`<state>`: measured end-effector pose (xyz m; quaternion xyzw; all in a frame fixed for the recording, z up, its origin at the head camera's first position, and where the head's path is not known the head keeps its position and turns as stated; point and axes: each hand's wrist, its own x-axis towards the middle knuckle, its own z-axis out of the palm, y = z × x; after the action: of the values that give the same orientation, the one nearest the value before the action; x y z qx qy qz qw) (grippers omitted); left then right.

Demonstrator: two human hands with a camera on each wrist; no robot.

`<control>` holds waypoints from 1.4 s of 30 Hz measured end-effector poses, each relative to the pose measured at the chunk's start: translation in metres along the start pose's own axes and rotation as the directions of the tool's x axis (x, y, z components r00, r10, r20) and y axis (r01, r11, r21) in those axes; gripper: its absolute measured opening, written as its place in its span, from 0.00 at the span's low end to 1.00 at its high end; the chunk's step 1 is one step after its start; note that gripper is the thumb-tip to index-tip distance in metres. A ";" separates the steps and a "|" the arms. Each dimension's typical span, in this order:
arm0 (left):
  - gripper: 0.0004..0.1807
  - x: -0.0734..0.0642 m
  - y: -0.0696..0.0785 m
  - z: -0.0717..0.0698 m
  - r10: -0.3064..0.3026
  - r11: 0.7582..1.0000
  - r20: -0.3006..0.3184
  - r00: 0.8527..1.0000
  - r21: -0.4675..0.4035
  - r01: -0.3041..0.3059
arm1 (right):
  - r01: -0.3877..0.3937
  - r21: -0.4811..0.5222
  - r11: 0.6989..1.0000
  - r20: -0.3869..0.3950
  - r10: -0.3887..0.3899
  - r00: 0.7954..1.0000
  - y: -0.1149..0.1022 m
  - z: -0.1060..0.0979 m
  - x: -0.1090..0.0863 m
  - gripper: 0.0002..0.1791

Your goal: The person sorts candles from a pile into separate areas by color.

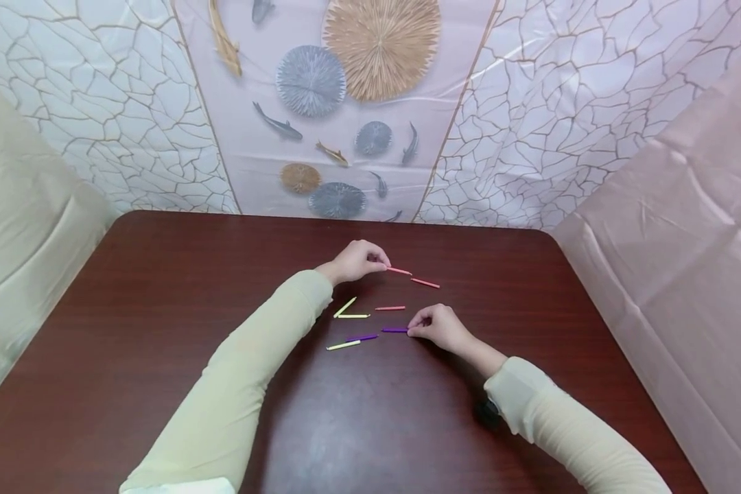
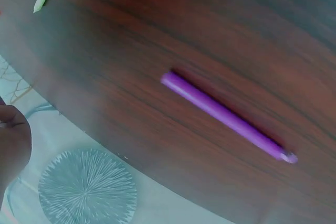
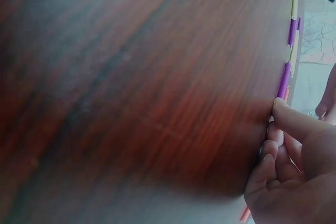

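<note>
In the head view my left hand (image 1: 359, 261) pinches one end of a coral candle (image 1: 398, 271) at the far side of the group. A second coral candle (image 1: 425, 283) lies just beyond its tip. Nearer, my right hand (image 1: 441, 328) holds the right end of a purple candle (image 1: 394, 331) between thumb and fingers. The right wrist view shows that hand (image 3: 289, 161) with its thumb on the purple candle (image 3: 283, 80). Another purple candle (image 1: 364, 337) lies to the left, large in the left wrist view with its wick end showing.
Between the hands lies a third coral candle (image 1: 390, 308). Two yellow-green candles form a V at the left, one slanted (image 1: 346, 306) and one level (image 1: 354, 316). Another yellow-green candle (image 1: 343, 345) lies nearest. Behind the dark wooden table (image 1: 160, 288) hangs a patterned cloth (image 1: 259, 178).
</note>
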<state>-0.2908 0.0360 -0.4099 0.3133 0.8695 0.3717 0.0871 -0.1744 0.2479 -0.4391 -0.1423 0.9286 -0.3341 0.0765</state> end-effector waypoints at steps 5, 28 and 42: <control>0.06 0.010 -0.003 0.009 -0.062 0.998 0.017 0.998 0.028 0.062 | -0.001 0.005 1.000 0.014 0.001 1.000 0.000 0.003 -0.002 0.03; 0.07 0.040 -0.006 0.039 -0.168 0.984 -0.006 0.986 0.053 0.168 | -0.010 0.018 1.000 0.029 0.010 1.000 -0.001 0.004 -0.006 0.03; 0.06 0.051 -0.002 0.049 -0.177 0.981 0.042 0.983 0.094 0.172 | 0.003 0.006 1.000 0.018 -0.003 1.000 0.002 -0.002 -0.002 0.04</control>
<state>-0.3135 0.0953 -0.4420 0.2485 0.9071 0.3151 0.1268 -0.1736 0.2509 -0.4383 -0.1465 0.9266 -0.3358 0.0846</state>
